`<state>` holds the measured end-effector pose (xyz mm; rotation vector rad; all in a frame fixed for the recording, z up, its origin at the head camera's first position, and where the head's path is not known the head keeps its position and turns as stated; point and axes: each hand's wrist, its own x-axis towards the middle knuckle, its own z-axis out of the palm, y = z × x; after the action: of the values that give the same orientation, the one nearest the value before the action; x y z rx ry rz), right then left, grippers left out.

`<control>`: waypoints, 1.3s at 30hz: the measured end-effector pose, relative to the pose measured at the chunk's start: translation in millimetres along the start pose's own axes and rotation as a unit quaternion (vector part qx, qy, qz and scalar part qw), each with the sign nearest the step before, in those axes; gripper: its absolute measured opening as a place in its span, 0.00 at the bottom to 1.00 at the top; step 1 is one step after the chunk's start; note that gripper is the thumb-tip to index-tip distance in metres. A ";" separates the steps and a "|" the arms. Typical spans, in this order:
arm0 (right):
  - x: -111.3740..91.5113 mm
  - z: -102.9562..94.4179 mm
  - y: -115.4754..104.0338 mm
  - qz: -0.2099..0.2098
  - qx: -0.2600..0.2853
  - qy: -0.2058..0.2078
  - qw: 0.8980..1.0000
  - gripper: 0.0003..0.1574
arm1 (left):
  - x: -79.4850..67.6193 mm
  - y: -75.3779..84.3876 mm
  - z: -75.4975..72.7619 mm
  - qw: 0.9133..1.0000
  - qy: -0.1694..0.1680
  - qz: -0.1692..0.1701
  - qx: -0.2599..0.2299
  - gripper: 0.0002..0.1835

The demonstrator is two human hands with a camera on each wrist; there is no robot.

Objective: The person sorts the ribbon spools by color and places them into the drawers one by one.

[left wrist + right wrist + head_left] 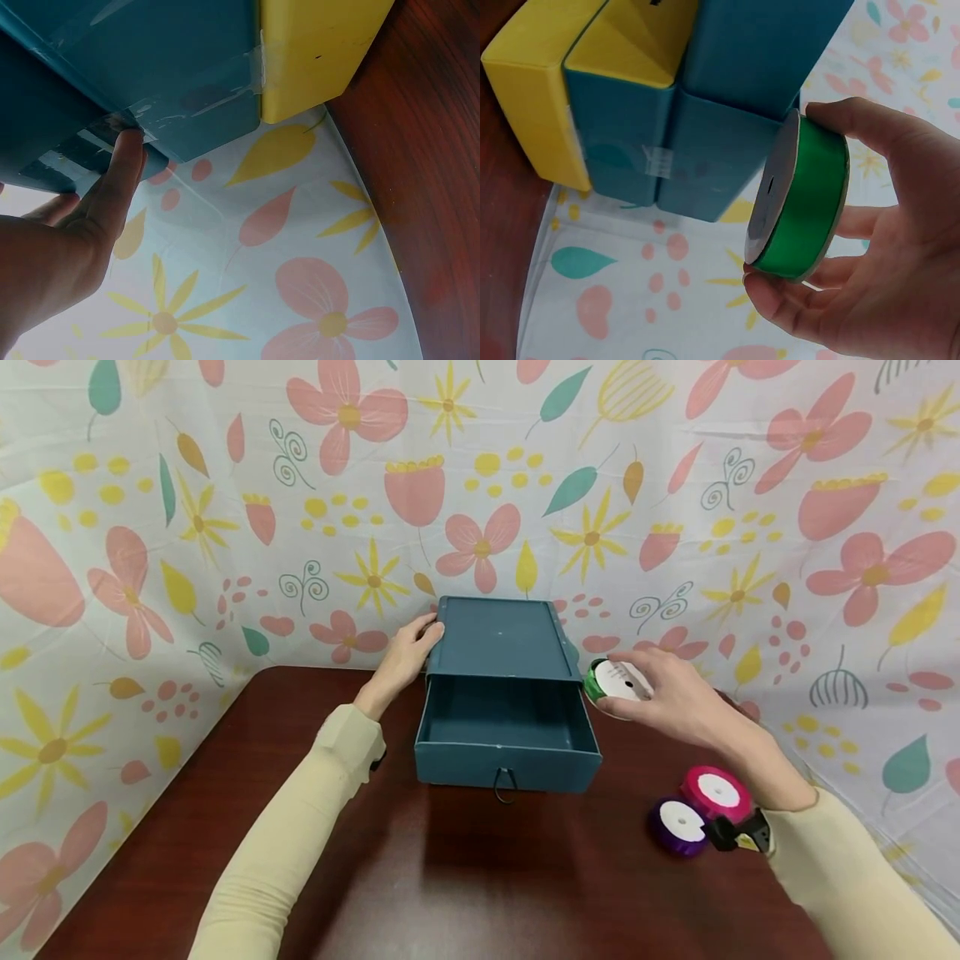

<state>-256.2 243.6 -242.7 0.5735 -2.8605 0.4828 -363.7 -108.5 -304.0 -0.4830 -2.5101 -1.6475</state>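
Observation:
My right hand (675, 693) grips a spool of green ribbon (817, 199) by its rims, thumb on one side and fingers on the other. In the head view this spool is just right of a blue drawer unit (498, 639), near its front corner. The unit's top drawer (461, 764) is pulled out, and its visible inside holds nothing. My left hand (405, 656) touches the unit's upper left side; in the left wrist view its fingers (127, 161) lie against the blue surface by some clear tape.
On the dark wooden table (360, 877), a pink ribbon spool (738, 789) and a purple ribbon spool (667, 839) lie to the right, by my right forearm. A yellow section (307, 56) sits below the blue ones. Flowered cloth (480, 468) hangs behind.

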 end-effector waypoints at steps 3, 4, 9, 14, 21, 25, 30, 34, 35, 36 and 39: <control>1.3 -2.2 -4.1 0.004 -0.005 0.006 1.000 0.42 | -0.5 1.0 -0.5 1.000 0.002 0.004 0.000 0.33; 1.8 -2.6 -5.2 0.007 -0.006 0.006 1.000 0.42 | -0.7 1.4 -0.6 1.000 0.002 0.004 0.000 0.33; 2.7 -5.4 -8.0 0.012 -0.004 0.003 1.000 0.42 | -0.7 1.3 -0.8 1.000 0.004 0.002 -0.005 0.33; 1.6 -9.9 -10.5 0.010 0.007 0.003 1.000 0.40 | -1.2 1.6 -0.9 1.000 0.003 0.002 -0.001 0.33; 2.0 -12.3 -19.4 0.005 0.014 -0.002 1.000 0.39 | -1.0 1.1 -0.2 1.000 0.006 0.001 0.006 0.33; 2.3 -11.5 -26.3 -0.008 0.019 -0.001 1.000 0.39 | -0.9 0.7 0.3 1.000 0.006 0.002 -0.003 0.33; 2.5 -10.3 -36.5 -0.027 0.021 0.010 0.999 0.40 | 0.2 0.8 0.8 1.000 0.005 -0.001 -0.006 0.32; 4.1 -7.8 -44.7 -0.040 0.030 0.015 0.999 0.39 | 1.1 1.7 0.9 1.000 0.005 -0.006 -0.004 0.32; 4.3 -7.0 -46.6 -0.045 0.032 0.016 0.998 0.39 | 1.2 1.9 0.9 1.000 0.005 -0.007 -0.004 0.32; 4.4 -6.0 -48.5 -0.050 0.034 0.015 0.998 0.39 | 0.9 1.8 0.8 1.000 0.005 -0.007 -0.004 0.32; 4.8 -2.9 -53.9 -0.065 0.041 0.010 0.997 0.39 | -3.4 5.9 -0.1 1.000 -0.001 -0.008 -0.008 0.32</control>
<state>-238.5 196.0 -224.0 0.7579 -2.7728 0.5832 -358.7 -107.2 -299.7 -0.4673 -2.5102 -1.6741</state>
